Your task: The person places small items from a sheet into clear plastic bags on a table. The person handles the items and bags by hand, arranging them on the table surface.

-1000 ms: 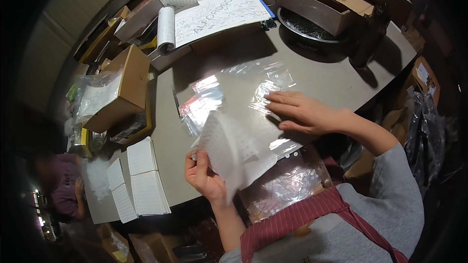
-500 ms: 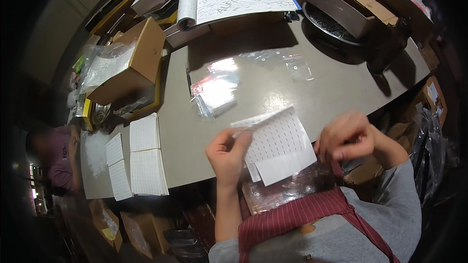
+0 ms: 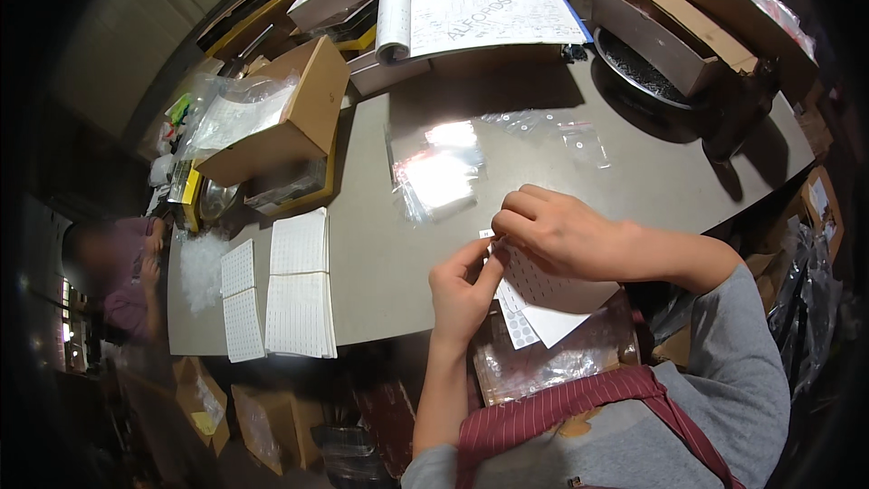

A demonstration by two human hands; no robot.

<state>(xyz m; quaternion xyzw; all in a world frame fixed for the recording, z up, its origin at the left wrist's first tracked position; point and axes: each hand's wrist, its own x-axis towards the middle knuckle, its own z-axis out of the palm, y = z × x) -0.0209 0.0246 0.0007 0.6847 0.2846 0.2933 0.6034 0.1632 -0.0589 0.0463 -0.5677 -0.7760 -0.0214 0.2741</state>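
Observation:
Close to my body, beyond the table's front edge, my left hand (image 3: 463, 292) pinches a few white sheets of small printed labels (image 3: 536, 284) by their left edge. My right hand (image 3: 563, 234) reaches over the top of these sheets, its fingers closed at their upper left corner, next to my left thumb. A small white tab sticks up there; whether it is a separate label I cannot tell. Below, a strip with grey round dots (image 3: 520, 328) shows from under the sheets. Beneath them lies a clear plastic-covered box (image 3: 552, 362) near my apron.
Two banded stacks of label sheets (image 3: 300, 308) lie at the table's left. Clear zip bags (image 3: 444, 172) lie mid-table. A black round pan (image 3: 643, 81) stands at the right, an open cardboard box (image 3: 312, 100) at the left. Another person (image 3: 136, 272) sits at far left.
My right hand has moved left from beside the sheets to their upper corner, meeting my left fingers. The sheets have tilted, and the dotted strip now shows. The whole view has shifted slightly.

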